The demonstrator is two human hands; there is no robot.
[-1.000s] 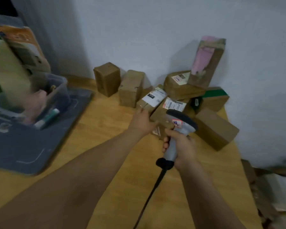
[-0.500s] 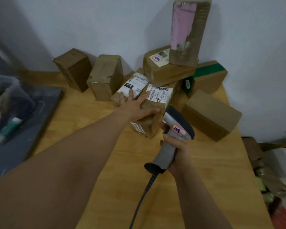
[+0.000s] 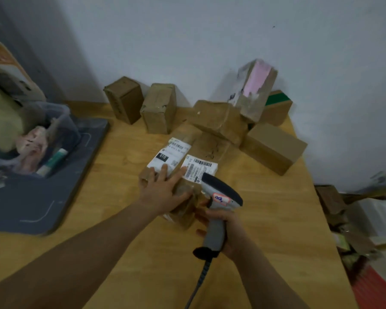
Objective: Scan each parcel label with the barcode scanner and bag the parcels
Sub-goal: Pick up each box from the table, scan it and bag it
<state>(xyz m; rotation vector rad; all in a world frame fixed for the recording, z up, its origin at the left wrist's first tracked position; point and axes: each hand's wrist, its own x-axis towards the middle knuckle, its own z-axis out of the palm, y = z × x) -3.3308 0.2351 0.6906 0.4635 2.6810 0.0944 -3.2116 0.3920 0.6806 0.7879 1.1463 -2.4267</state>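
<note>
Parcel 010 (image 3: 165, 158), white label up, lies flat on the desk (image 3: 120, 253) directly under the left grip (image 3: 162, 191). The second parcel (image 3: 210, 150) lies touching it on the side toward the right grip (image 3: 228, 230).

We see the left grip laid flat across both. Its fingers are straight and spread with the tips on the two white labels, and the thumb sits against the second parcel's near end. It is pressing down and clasps nothing.

The right grip is wrapped round the handle of the barcode scanner (image 3: 220, 196). The scanner head sits just above that grip, nose at the second parcel's barcode label (image 3: 200, 169). We can't tell whether it touches. The coiled cable (image 3: 202, 277) runs from the handle base back toward us.

Beyond the left grip, by the wall, are two brown boxes on end (image 3: 124, 99) (image 3: 159, 108). Beyond both grips a taped box (image 3: 218, 121) touches the second parcel's far end. A pink-faced box (image 3: 254, 90) leans on it, with a green-striped box (image 3: 276, 105) behind. A plain box (image 3: 274, 148) lies beyond the right grip, near the second parcel.

Well out from the left grip, away from the right one, we see a grey mat (image 3: 42, 186) with a clear bin (image 3: 60, 121) on it. Its contents are blurred.
</note>
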